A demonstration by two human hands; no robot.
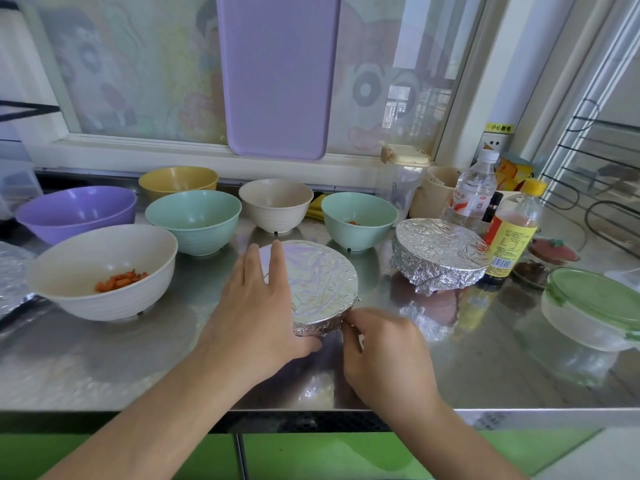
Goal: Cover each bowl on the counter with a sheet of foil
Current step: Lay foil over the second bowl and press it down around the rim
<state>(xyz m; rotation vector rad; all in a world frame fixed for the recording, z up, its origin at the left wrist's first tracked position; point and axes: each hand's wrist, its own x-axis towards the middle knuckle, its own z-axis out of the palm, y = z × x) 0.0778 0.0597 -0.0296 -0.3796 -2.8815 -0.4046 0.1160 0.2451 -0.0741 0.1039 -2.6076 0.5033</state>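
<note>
A foil-covered bowl (pixel 320 289) stands in the middle of the steel counter (pixel 485 358). My left hand (pixel 258 306) lies flat over its left side, fingers straight on the foil top, thumb against the front wall. My right hand (pixel 377 344) pinches the foil edge at the bowl's front right rim. A second foil-wrapped bowl (pixel 440 259) stands to the right. Uncovered bowls stand behind and left: a cream one with carrot pieces (pixel 104 271), a purple one (pixel 78 213), a yellow one (pixel 178 181), two green ones (pixel 194 220) (pixel 358 220) and a small cream one (pixel 276 204).
A foil sheet (pixel 12 275) lies at the far left edge. Bottles (pixel 472 192) (pixel 512 233), a green-lidded container (pixel 595 306) and small dishes crowd the right side. A purple board (pixel 277 74) leans on the window behind. The counter's front edge runs just below my wrists.
</note>
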